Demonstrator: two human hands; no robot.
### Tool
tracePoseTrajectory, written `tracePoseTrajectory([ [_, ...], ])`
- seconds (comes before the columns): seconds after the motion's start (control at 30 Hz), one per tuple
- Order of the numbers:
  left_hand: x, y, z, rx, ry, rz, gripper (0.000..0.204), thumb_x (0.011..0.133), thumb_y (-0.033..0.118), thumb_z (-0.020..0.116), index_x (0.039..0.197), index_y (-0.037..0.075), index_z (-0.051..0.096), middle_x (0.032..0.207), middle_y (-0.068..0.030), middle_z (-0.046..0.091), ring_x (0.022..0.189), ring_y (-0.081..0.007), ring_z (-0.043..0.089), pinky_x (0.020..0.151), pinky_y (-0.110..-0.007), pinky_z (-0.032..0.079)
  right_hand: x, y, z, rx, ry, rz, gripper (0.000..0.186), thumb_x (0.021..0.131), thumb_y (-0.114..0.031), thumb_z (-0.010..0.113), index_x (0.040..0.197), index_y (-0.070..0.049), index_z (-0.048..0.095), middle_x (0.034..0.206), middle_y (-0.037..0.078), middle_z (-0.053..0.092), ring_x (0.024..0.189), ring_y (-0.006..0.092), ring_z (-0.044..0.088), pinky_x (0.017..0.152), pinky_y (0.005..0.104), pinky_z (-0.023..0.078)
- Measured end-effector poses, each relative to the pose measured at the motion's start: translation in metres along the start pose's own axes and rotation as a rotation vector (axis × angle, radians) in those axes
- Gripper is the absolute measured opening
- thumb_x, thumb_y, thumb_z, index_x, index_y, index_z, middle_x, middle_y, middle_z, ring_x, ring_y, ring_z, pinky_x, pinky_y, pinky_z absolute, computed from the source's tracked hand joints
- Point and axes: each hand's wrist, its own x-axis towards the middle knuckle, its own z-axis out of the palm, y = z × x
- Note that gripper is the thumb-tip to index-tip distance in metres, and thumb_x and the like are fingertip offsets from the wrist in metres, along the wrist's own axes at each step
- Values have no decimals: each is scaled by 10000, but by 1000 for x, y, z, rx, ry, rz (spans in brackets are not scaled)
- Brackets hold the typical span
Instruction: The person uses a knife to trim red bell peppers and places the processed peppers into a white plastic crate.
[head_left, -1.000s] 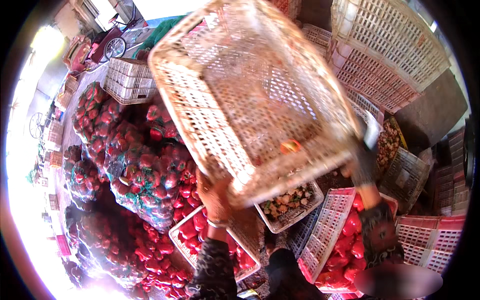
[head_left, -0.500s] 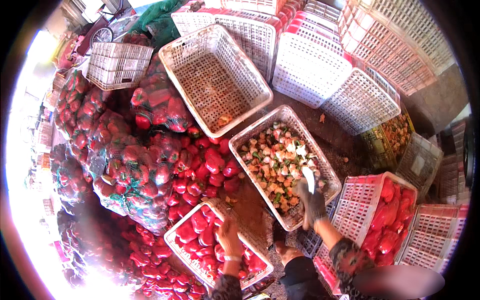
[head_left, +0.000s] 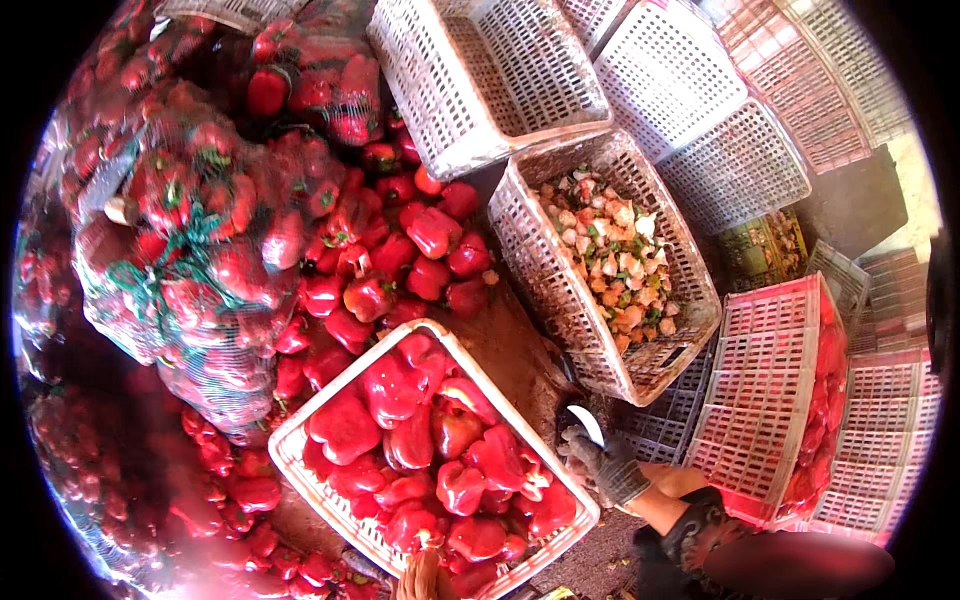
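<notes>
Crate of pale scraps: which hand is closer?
Right: the gloved right hand is by the near corner of the scrap crate; the left hand is farther, by the near edge of the pepper crate.

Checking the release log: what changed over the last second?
Left hand and right hand let go of the raised crate, now set down ahead; left went to the pepper crate, right drew back from the scraps crate. Knife stayed in the right hand; pepper crate stayed filled.
</notes>
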Motion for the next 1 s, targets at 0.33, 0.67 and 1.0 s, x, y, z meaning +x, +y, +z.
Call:
tracePoseTrajectory([
  [0.33,-49,-41,10,-60,-132,-71,494,767,246,748,1200,35,635,965,-119,692,795,-290,657,662,-364,545,2,-75,3,71,352,50,366,908,-390,643,1127,-98,662,835,-6,671,649,82,500,558,279,414],
  [0.67,-72,-45,-6,-114,-123,133,446,726,157,715,1152,44,647,1004,-135,700,851,-302,687,708,-377,558,-27,-89,30,-356,55,-628,495,983,-366,525,1425,-149,473,890,51,626,838,178,630,793,336,488],
  [1.0,-125,-18,-11,-66,65,472,442,706,90,641,1148,105,645,1060,-68,688,921,-253,674,745,-385,563,-36,-105,74,134,136,-579,420,898,-391,642,1189,-88,623,868,22,701,507,63,452,484,243,416],
])
